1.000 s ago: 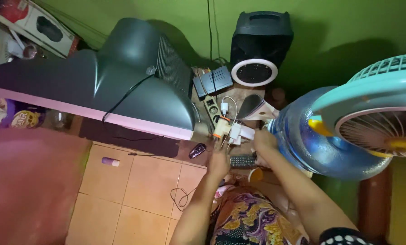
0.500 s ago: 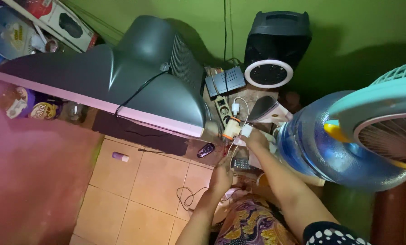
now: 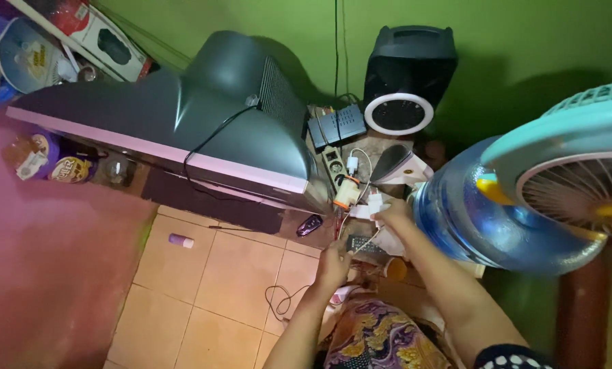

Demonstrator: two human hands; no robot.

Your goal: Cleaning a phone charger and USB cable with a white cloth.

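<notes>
1. Fingers of the right hand (image 3: 392, 212) pinch a white plug (image 3: 374, 203) just beside the power strip (image 3: 336, 167), close enough to reach its sockets.
2. Left hand (image 3: 334, 263) has its fingers curled narrow on a thin white cable (image 3: 360, 244), probably taking up its slack; the grip is too small to see clearly.
3. An orange-and-cream adapter (image 3: 346, 192) sits at the strip's near end.
4. A remote (image 3: 366, 246) lies between the hands.
5. Low, crowded surface (image 3: 319, 203): old television (image 3: 203, 123), black box (image 3: 336, 125), iron (image 3: 396, 162).
6. Room: green wall (image 3: 524, 48), tiled floor (image 3: 210, 280), water jug (image 3: 483, 212), fan (image 3: 572, 171), speaker (image 3: 405, 75).
</notes>
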